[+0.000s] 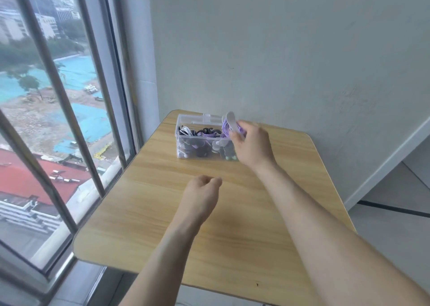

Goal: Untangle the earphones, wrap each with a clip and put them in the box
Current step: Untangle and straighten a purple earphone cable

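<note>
Right hand [252, 146], grip clamped on purple earphones [225, 128] with a clip [231, 121], hovers over the box [200, 140]; left hand [202, 194] loosely curled, empty, above the counter [232, 236] at frame centre.

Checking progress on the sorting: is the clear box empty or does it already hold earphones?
Not empty. The clear box holds several bundled earphones, white, black and purple, seen through its walls. The right hand holds another purple bundle over it.
</note>
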A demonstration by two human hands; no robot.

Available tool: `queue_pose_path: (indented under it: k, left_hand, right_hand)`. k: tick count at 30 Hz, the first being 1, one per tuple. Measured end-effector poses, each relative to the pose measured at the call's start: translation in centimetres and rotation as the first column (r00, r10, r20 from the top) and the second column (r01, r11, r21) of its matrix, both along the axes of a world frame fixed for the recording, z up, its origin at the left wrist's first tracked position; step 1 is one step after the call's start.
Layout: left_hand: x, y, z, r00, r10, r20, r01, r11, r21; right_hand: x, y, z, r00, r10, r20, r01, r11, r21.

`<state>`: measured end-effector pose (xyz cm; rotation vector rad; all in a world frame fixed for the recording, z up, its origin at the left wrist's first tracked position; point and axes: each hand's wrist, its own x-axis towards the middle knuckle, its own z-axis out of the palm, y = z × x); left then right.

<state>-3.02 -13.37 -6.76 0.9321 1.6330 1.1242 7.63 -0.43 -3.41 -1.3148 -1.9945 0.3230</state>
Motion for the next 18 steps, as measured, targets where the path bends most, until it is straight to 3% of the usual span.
queue_pose_path:
  k: [3,6,8,11,18]
  left_hand:
    - [-0.6,0.3,-0.2,0.999,-0.026,-0.034,0.025,1.000,-0.017]
    - [-1.2,0.3,-0.1,0.994,-0.016,0.104,0.018,1.000,-0.025]
    - [-1.8,0.3,0.1,0.992,0.002,0.128,0.000,1.000,-0.019]
    - [-3.0,0.3,0.2,0.993,0.049,0.107,-0.049,0.999,0.001]
    - [-5.6,1.5,-0.8,0.968,0.251,0.003,-0.251,0.964,0.084]
  right_hand:
    - [-3.7,4.9,0.8,0.989,0.011,0.150,-0.001,0.998,-0.070]
    - [-6.7,7.9,0.3,0.934,-0.068,0.352,0.140,0.973,-0.181]
    - [-8.0,8.7,-0.3,0.894,-0.015,0.449,0.153,0.950,-0.274]
    - [-8.2,8.5,-0.8,0.895,0.119,0.430,0.075,0.910,-0.408]
    - [-5.6,5.7,-0.1,0.904,0.193,0.381,0.008,0.884,-0.467]
